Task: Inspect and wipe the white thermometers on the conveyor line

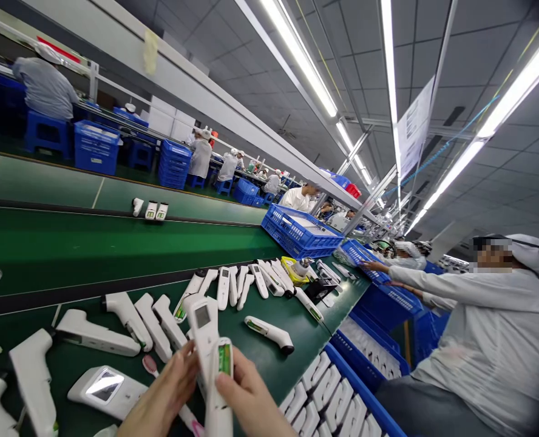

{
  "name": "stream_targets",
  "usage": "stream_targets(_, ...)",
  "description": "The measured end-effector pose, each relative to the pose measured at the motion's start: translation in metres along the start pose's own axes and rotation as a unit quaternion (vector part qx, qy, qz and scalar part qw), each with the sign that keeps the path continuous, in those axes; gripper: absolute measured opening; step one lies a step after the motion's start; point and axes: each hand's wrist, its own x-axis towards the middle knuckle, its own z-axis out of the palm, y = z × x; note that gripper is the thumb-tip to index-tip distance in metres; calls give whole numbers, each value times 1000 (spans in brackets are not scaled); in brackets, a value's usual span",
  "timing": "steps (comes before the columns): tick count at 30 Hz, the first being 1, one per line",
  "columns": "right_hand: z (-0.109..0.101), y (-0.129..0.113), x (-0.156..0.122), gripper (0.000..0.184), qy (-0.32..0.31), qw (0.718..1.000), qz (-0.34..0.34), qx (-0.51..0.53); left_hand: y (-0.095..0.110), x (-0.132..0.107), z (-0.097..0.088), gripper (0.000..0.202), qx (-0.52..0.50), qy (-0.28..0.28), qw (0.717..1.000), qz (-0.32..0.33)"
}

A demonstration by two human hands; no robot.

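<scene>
My left hand [167,391] grips a white handheld thermometer [204,328] with a grey screen, held upright above the green table [269,373]. Right beside it, my right hand [249,397] grips a second white thermometer [219,388] whose small screen glows green. The two devices touch side by side. A pink-tipped tool [150,364] lies just under my left hand. Several more white thermometers [128,318] lie on the table to the left and further back [242,282].
A green conveyor belt [91,243] runs behind the table, carrying a few devices [150,210]. Blue crates [299,230] stand at the belt's end; another crate of white parts [324,394] sits at lower right. A person in white [488,340] reaches into a crate. Other workers sit far left.
</scene>
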Motion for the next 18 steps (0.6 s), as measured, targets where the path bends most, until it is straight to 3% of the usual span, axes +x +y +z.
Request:
stream_targets(2,21,-10,1,48,-20,1000,16,14,26,-4,3,57,-116,60,987,-91)
stream_targets(4,31,-21,3,40,-14,1000,6,-15,52,-8,-2,59,-162,92,975,-125)
stream_targets(6,31,-31,4,29,19,995,-55,-86,73,-12,-10,55,-184,149,967,-96)
stream_targets(9,20,-43,3,20,81,964,-172,-188,90,-20,-17,43,-184,213,959,-45)
stream_targets(12,15,-45,1,36,116,930,-266,-225,92,-28,-11,39,-184,143,970,-73)
stream_targets(15,23,-36,-6,46,92,915,-324,-223,87,-34,-1,38,-224,44,968,-103)
stream_targets(18,34,-22,-17,41,67,921,-323,-206,83,-36,3,43,-219,36,971,-93)
